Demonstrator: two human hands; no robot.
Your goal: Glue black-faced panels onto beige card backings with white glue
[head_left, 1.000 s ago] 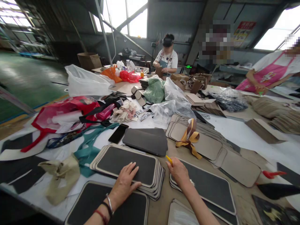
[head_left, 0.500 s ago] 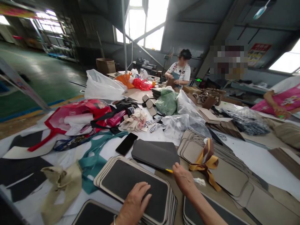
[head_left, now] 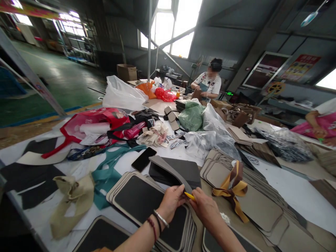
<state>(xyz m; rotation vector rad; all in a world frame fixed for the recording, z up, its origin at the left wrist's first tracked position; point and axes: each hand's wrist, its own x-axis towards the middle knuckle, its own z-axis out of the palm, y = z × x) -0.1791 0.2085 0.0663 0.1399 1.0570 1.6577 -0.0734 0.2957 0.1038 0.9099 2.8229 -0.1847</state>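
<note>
My left hand [head_left: 172, 203] pinches the near corner of a thin dark grey sheet [head_left: 170, 169], which bends up off a pile of like sheets [head_left: 189, 170]. Close beside it, my right hand [head_left: 206, 208] grips a slim yellow pen-like tool [head_left: 189, 196], its tip by the held corner. What kind of tool it is I cannot make out. Under my left wrist lies a stack of beige-edged panels [head_left: 139, 192] with black rounded faces. More such panels lie at the front, one [head_left: 101, 236] left and one [head_left: 223, 239] beneath my right forearm.
A black phone [head_left: 144, 159] lies behind the panel stack. To the right, taupe panels [head_left: 259, 206] are fanned out beside a brown and yellow ribbon [head_left: 232, 190]. Teal cloth [head_left: 107, 175], a red bag [head_left: 78, 129] and plastic bags [head_left: 199, 143] crowd the table. A co-worker [head_left: 208, 82] works at the far side.
My left hand has moved from the panel stack up to the dark grey sheet and taken its corner, lifting it. My right hand still holds the yellow tool. The view has shifted slightly left.
</note>
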